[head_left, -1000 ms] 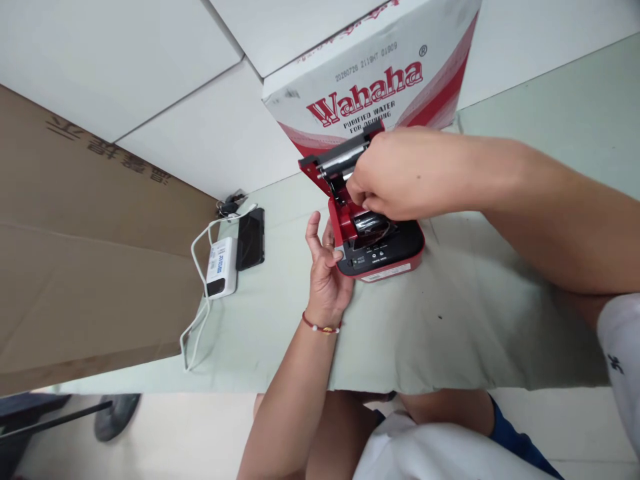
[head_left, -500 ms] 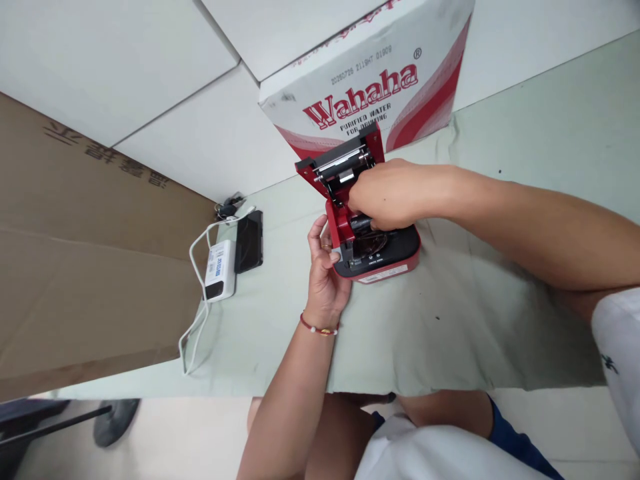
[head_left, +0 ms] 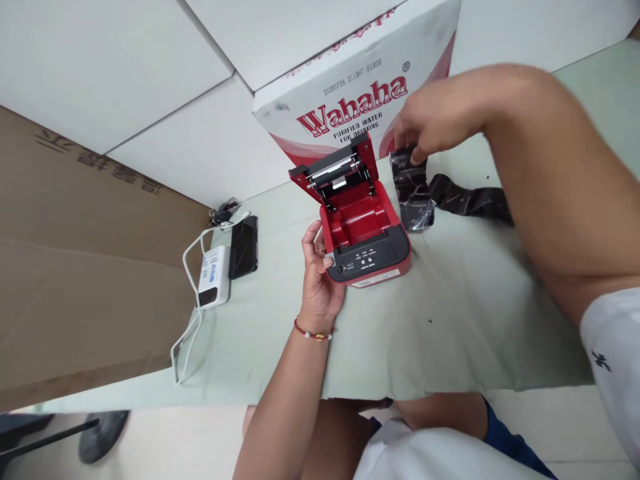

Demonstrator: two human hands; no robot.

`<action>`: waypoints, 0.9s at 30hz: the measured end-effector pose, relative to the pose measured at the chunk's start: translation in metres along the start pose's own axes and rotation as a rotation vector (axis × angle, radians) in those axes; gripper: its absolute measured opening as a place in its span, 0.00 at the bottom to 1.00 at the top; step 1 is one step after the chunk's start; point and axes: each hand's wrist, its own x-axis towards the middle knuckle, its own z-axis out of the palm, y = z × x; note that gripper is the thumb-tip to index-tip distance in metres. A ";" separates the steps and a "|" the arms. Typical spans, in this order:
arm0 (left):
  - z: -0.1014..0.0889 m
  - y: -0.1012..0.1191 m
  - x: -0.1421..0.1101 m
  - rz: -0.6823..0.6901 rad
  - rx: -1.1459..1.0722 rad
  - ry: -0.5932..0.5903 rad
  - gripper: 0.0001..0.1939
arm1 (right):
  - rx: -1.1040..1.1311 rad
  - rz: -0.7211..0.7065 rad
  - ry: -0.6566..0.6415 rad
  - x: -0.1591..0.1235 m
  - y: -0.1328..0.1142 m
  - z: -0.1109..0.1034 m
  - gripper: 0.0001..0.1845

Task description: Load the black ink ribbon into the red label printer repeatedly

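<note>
A red and black label printer (head_left: 373, 257) rests on the cloth with its lid (head_left: 335, 167) raised, showing a red inner compartment with nothing in it. My left hand (head_left: 320, 277) is closed around the printer's left side, thumb by the grey tab at its corner. Right of the printer, my right hand (head_left: 430, 123) pinches the top of a roll of black, marbled, shiny film (head_left: 411, 190). A loose strip of this film (head_left: 467, 199) trails to the right and passes behind my forearm. Part of my right fingers is hidden.
A white and red water carton (head_left: 355, 93) stands against the wall behind the printer. On the left lie a black phone (head_left: 244, 247), a white power bank (head_left: 214, 277) with a white cable, and a bunch of keys (head_left: 223, 212). A large brown carton (head_left: 95, 267) borders the table's left side.
My right hand has lifted out of the printer's compartment and moved right with the roll of black film. My left hand keeps its hold on the printer.
</note>
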 end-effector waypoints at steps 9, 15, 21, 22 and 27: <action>-0.005 -0.001 0.001 0.011 0.063 -0.019 0.35 | -0.179 0.092 -0.187 0.012 -0.017 0.017 0.16; -0.007 0.000 0.001 0.015 0.077 -0.014 0.35 | -0.153 0.157 -0.370 0.019 0.003 0.025 0.20; -0.008 0.000 0.002 0.015 0.059 -0.007 0.33 | -0.116 0.177 -0.399 0.025 0.003 0.031 0.24; -0.008 0.000 0.003 0.017 0.069 -0.004 0.33 | -0.122 0.196 -0.403 0.025 0.000 0.032 0.22; -0.011 0.001 0.003 0.015 0.091 0.004 0.34 | 0.040 0.151 -0.315 0.021 -0.005 0.033 0.14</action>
